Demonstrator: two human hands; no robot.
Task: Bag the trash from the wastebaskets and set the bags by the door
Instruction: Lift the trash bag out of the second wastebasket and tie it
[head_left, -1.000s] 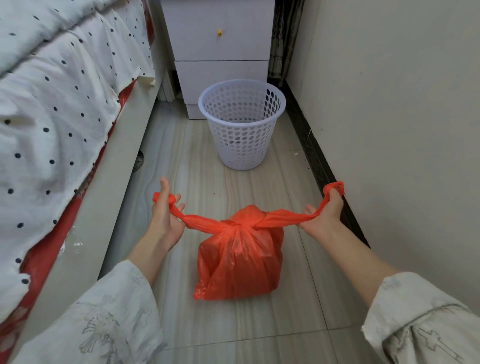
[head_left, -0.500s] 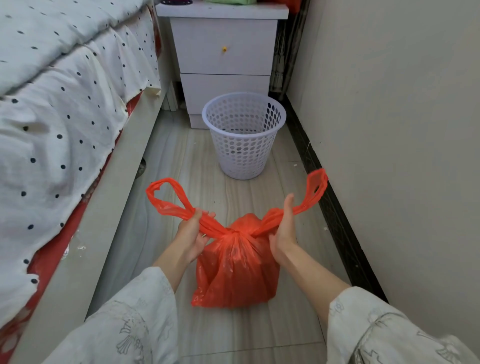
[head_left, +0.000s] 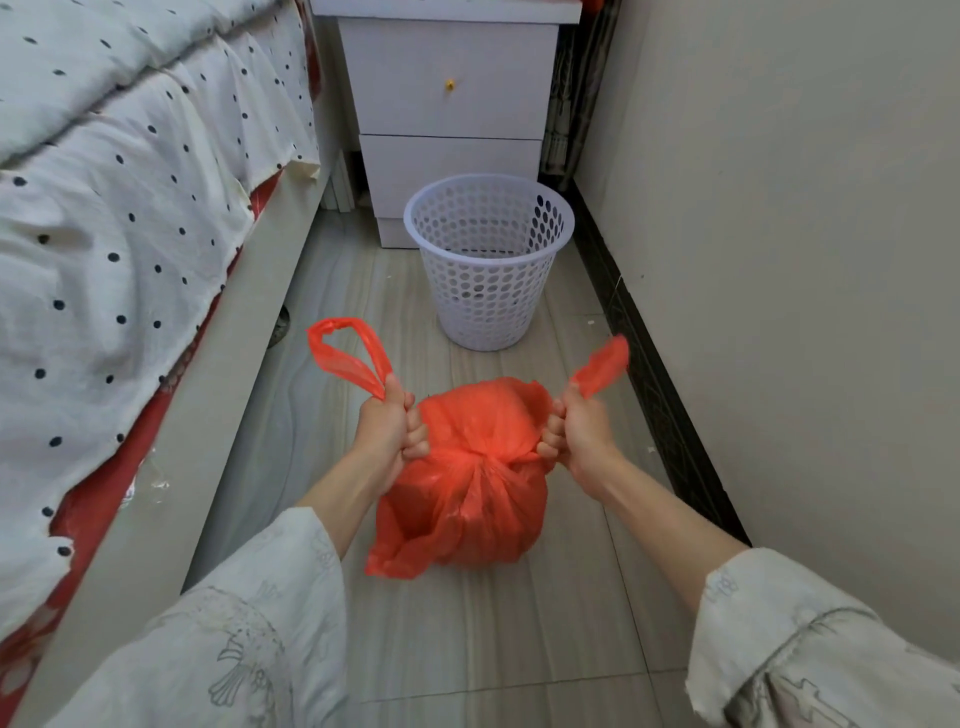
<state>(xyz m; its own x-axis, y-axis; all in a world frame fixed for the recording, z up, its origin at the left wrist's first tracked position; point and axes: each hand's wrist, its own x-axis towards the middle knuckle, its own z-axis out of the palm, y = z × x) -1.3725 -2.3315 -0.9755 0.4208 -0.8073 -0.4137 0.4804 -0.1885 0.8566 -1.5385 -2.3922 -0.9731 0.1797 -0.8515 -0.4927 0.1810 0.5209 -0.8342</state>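
Observation:
A full orange trash bag (head_left: 467, 499) sits on the tiled floor, its top drawn into a knot. My left hand (head_left: 387, 428) grips the left handle close to the knot, and the handle's loop sticks up above my fist. My right hand (head_left: 579, 431) grips the right handle the same way, its end poking up to the right. Beyond the bag stands a white perforated wastebasket (head_left: 488, 265), upright and without a liner.
A bed (head_left: 119, 208) with a dotted white cover runs along the left. A white nightstand (head_left: 447, 104) stands behind the wastebasket. A wall with a dark baseboard (head_left: 654, 395) closes the right side, leaving a narrow floor strip.
Both hands slid inward along the handles from a wide pull to fists next to the knot. The handle ends now stand free above them.

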